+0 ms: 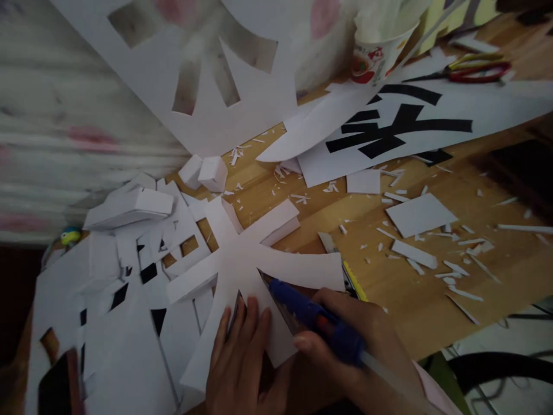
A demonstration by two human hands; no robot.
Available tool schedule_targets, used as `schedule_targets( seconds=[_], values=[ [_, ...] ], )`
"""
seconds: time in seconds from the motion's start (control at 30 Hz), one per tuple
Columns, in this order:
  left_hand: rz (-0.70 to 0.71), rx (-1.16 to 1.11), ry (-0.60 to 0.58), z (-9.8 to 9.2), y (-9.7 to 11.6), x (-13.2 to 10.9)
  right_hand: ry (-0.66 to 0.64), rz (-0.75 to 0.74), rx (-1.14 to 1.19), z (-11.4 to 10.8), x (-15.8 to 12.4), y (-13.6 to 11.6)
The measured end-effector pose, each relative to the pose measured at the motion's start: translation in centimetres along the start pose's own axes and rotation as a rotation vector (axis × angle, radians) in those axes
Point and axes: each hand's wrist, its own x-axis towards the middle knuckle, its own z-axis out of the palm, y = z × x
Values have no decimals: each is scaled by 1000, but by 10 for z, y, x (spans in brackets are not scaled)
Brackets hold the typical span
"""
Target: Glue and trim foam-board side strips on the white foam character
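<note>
A white cut-out shape of thick board [246, 259], with several radiating arms, lies on the wooden table [389, 300]. My left hand [239, 357] presses flat on its lower part, fingers stretched out. My right hand [345, 340] is wrapped round a blue glue gun [315, 320], whose nozzle touches the notch between two arms of the cut-out. A yellow utility knife [345, 271] lies just beyond the right hand, partly under the cut-out's right arm.
White offcuts [129, 230] pile up at the left. A sheet printed with a black character [397, 127] and a sheet with cut-out holes [194, 63] lie farther back. A paper cup [375, 52] and red-yellow scissors [470, 69] stand at the top right. Scraps [419, 230] dot the table.
</note>
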Motion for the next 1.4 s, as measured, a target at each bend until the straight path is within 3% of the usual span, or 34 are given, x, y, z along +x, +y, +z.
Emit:
schedule_targets(
  seconds=[0.17,0.3,0.63,0.8,1.03,1.4],
  values=[
    [55,42,-162,-10,-10,2,28,-56,-128,2,2,-8],
    [88,36,-201,-15,-14,0,55,-84,-238,5,3,-12],
    [159,46,-185,-13,-22,-2,21,-42,-347,3,7,-22],
    [125,34,-161,-13,-21,-1,11,-56,-301,0,7,-19],
    [120,16,-167,-13,-21,-3,-70,52,-262,-6,4,-13],
    [94,32,-159,-16,-17,1,-49,69,-101,-12,-4,-7]
  ],
)
